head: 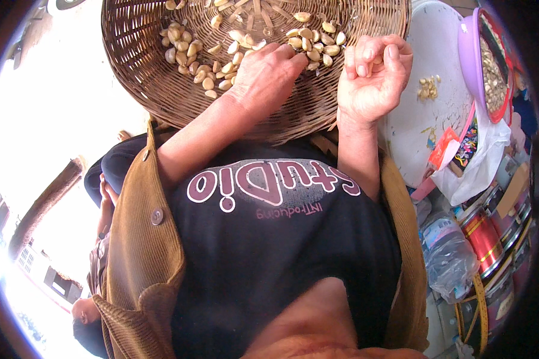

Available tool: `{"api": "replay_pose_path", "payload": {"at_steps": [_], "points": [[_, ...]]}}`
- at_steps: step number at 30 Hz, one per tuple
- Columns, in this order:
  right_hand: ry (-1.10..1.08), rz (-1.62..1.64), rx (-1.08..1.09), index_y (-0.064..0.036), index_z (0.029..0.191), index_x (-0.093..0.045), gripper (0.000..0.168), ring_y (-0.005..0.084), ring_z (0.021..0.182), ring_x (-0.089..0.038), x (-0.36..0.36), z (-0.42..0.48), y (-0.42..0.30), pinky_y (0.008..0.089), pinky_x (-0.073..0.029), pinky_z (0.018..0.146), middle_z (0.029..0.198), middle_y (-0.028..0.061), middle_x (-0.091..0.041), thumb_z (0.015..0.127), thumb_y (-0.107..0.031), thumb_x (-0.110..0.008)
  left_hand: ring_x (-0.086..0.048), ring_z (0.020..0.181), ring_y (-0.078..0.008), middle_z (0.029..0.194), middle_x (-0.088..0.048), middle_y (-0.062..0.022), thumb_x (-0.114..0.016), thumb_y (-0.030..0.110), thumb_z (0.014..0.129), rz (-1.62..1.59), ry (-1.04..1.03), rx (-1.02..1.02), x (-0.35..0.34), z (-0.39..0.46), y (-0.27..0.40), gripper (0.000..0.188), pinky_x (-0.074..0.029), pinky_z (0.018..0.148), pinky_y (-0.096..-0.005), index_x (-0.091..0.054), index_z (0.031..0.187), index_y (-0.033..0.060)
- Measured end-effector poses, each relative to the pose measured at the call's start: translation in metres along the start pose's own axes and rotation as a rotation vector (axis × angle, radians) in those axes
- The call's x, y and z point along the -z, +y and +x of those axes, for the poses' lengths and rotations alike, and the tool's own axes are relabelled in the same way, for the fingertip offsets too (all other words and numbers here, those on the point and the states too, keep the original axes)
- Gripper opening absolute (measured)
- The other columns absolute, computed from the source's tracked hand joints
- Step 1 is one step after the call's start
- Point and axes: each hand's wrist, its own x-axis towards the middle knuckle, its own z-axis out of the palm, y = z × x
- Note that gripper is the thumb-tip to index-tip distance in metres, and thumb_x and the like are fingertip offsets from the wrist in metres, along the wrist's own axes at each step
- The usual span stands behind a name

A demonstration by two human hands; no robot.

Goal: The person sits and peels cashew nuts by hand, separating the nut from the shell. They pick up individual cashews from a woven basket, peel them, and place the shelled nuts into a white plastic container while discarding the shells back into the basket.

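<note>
A round woven wicker basket [296,110] lies before me, with loose garlic cloves [181,47] in several clusters and bits of dry skin inside. My left hand [269,72] reaches in palm down, between a left-hand cluster and a smaller right-hand cluster of cloves [316,44]. Its fingertips are bent under and mostly hidden, so whether they pinch a clove is unclear. Over the basket's right rim, my right hand [375,76] is turned palm up. The fingers curl inward with the thumb against them, and no object shows in it.
At right, a white surface [404,130] bears a few small cloves [428,88]. A purple basin [471,63] tilts beside a red-rimmed container of cloves [494,83]. Nearer stand a white plastic bag [469,175], a clear plastic bottle [442,233] and a red tin [480,240]. Another person [101,251] is at left.
</note>
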Motion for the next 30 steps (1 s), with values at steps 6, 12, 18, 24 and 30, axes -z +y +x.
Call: {"api": "replay_pose_path", "payload": {"at_steps": [6, 12, 18, 24, 30], "points": [[0.031, -0.029, -0.02, -0.004, 0.095, -0.047, 0.015, 0.0095, 0.05, -0.04, -0.004, -0.001, 0.0, 0.0209, -0.034, 0.041, 0.066, 0.0071, -0.051, 0.089, -0.016, -0.053, -0.064, 0.076, -0.0282, 0.08, -0.06, -0.0091, -0.054, 0.011, 0.077, 0.022, -0.004, 0.08, -0.012, 0.007, 0.001, 0.014, -0.052, 0.062, -0.0397, -0.058, 0.091, 0.0117], [-0.03, -0.019, -0.042, -0.003, 0.094, -0.048, 0.015, 0.0097, 0.05, -0.04, 0.002, 0.0, 0.001, 0.0205, -0.034, 0.041, 0.067, 0.0077, -0.052, 0.089, -0.016, -0.053, -0.062, 0.077, -0.0283, 0.082, -0.056, -0.0085, -0.054, 0.01, 0.076, 0.077, 0.07, 0.049, -0.016, 0.011, 0.003, 0.02, -0.052, 0.063, -0.0402, -0.057, 0.095, 0.0113], [0.007, -0.044, -0.139, -0.003, 0.095, -0.052, 0.01, 0.0074, 0.049, -0.038, -0.004, -0.004, 0.003, 0.0192, -0.031, 0.042, 0.066, 0.0056, -0.051, 0.09, -0.012, -0.052, -0.063, 0.072, -0.0272, 0.081, -0.062, -0.0088, -0.061, 0.01, 0.078, -0.283, 0.15, 0.097, -0.012, 0.004, -0.004, 0.011, -0.052, 0.064, -0.0358, -0.063, 0.089, 0.0088], [-0.093, -0.219, -0.436, 0.0, 0.098, -0.061, 0.014, 0.002, 0.05, -0.034, -0.009, -0.005, 0.003, 0.0168, -0.027, 0.042, 0.065, -0.0013, -0.048, 0.091, -0.011, -0.054, -0.06, 0.07, -0.0097, 0.083, -0.065, -0.0051, -0.063, 0.002, 0.086, -1.517, 0.124, 0.531, 0.026, -0.017, 0.007, 0.011, -0.051, 0.062, -0.0228, -0.064, 0.097, -0.0016], [-0.365, -0.327, -0.568, 0.002, 0.103, -0.063, 0.017, 0.0072, 0.073, -0.058, -0.02, -0.012, -0.001, 0.0195, -0.047, 0.065, 0.084, 0.0043, -0.063, 0.089, -0.006, -0.058, -0.057, 0.065, -0.0077, 0.078, -0.063, -0.0029, -0.066, 0.007, 0.085, -1.464, 0.084, 0.541, 0.034, -0.023, 0.0, 0.014, -0.048, 0.06, -0.0213, -0.064, 0.096, -0.0007]]}}
